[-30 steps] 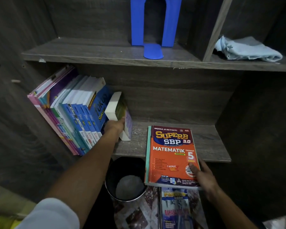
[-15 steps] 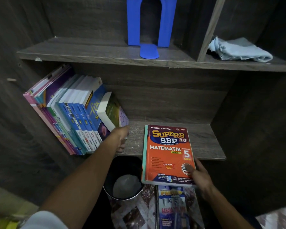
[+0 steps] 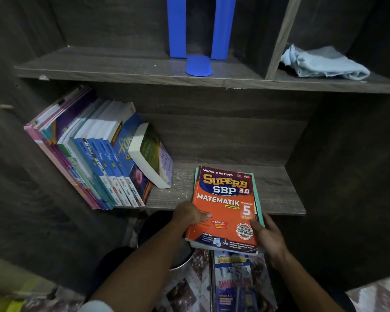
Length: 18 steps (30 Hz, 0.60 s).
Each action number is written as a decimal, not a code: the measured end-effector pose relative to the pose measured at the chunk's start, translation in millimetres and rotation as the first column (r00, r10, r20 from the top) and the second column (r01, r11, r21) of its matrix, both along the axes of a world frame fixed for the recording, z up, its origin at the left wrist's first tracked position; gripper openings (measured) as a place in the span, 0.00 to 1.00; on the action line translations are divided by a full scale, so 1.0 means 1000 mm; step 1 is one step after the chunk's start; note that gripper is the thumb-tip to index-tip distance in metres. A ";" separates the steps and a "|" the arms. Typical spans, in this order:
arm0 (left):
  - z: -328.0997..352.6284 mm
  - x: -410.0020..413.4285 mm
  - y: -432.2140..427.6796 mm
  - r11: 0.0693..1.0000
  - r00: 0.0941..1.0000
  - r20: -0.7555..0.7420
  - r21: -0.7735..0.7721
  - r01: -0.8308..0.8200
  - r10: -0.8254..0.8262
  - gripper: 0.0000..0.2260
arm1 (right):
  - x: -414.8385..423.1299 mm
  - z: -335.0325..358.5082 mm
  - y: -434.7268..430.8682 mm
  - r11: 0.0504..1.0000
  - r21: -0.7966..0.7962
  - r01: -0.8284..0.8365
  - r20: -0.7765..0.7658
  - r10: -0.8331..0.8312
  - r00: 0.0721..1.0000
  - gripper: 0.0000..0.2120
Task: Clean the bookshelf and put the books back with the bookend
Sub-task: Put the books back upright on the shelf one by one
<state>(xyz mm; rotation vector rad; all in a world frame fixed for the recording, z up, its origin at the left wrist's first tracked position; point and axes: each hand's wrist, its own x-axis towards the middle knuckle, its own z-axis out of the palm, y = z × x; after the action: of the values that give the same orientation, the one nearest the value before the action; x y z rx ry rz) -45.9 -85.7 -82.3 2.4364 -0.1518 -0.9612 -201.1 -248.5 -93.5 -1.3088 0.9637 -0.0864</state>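
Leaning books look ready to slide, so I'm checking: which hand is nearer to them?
Left. The left hand grips the left edge of the orange book, just right of and below the leaning books; the right hand holds its right edge, farther off.

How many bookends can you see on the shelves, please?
1. The blue bookend stands on the upper shelf, left of the divider, its top cut off by the frame. Another could be hidden behind the leaning books.
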 end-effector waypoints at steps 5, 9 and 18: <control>0.014 0.003 0.000 0.968 0.973 0.178 0.228 0.104 -0.146 0.28 | -0.001 0.003 0.002 1.000 -0.003 -0.005 0.023 0.005 1.000 0.24; 0.028 0.008 -0.005 0.973 0.951 0.229 0.157 0.172 -0.205 0.20 | -0.003 0.002 0.000 1.000 -0.024 0.007 0.004 -0.007 1.000 0.21; 0.049 0.026 0.026 0.880 0.807 -0.585 -0.419 -0.222 -0.075 0.11 | -0.003 -0.003 0.000 0.999 -0.036 0.023 -0.001 -0.023 1.000 0.19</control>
<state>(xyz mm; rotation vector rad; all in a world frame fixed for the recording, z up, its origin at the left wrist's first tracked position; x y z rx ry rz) -20.3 -60.1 -33.4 1.6003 -0.0537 -1.4085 -203.9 -248.9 -96.6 -1.3315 0.9822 -0.1213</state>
